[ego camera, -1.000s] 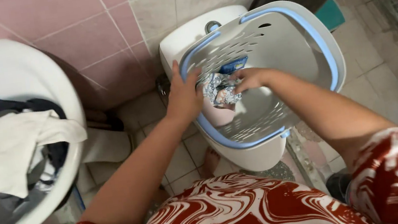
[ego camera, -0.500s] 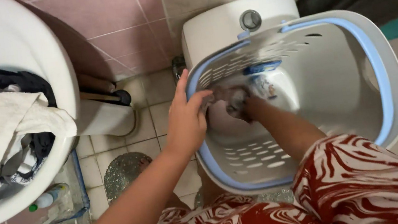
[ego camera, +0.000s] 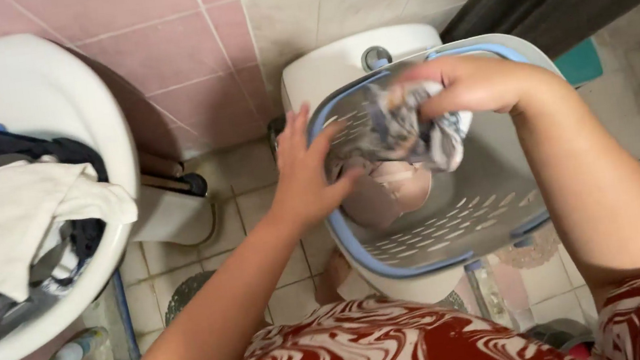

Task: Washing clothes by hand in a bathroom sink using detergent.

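**Grey-patterned cloth lifted over a laundry basket**

Grey, slotted plastic with a blue rim forms the laundry basket (ego camera: 456,228), which rests on a white toilet (ego camera: 331,69). The right hand (ego camera: 471,84) is closed around a crumpled grey-and-white patterned garment (ego camera: 403,129), holding it above the basket's far rim. The left hand (ego camera: 310,169) lies spread on the basket's left edge, fingers reaching inside. A pale pink cloth (ego camera: 387,192) lies at the basket's bottom. At the left, a white sink (ego camera: 74,96) holds a heap of clothes (ego camera: 7,218).
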